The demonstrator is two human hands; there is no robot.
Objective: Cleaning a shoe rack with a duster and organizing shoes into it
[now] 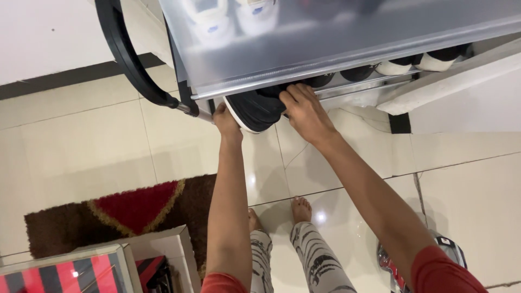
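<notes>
Head view, shoe: a black shoe [255, 110] with a ribbed sole and a white edge sits at the near left end of the lowest shelf [369, 82] of a shoe rack, its sole turned out toward the camera and its rounded end jutting off the shelf edge toward the person.
Head view, direction: the shoe lies straight ahead of both hands, far from the body and just under the frosted grey door [325, 38] of the rack.
Head view, long axis: it runs roughly from near left to far right, slanting in under the door; the far end is hidden.
Head view, right hand: the right hand [305, 111] lies on the shoe's right side, fingers curled over its upper edge, grasping it.
Head view, left hand: the left hand [226, 120] is at the shoe's left rim, touching it beside the metal frame bar [187, 108]; its fingers are tucked out of sight, so I cannot tell how firmly they close.
Head view, nearer hand: both reach about equally; the right has the fuller hold.
Head view, arms: both stretched out nearly straight, right arm slanting in from the near right.
Head view, neighbours: more dark and white shoes [396, 66] stand in a row to the right on the same shelf.
Head view, floor: glossy cream tiles [81, 141], a brown and red mat [125, 211] near left, bare feet [301, 208] below.
</notes>
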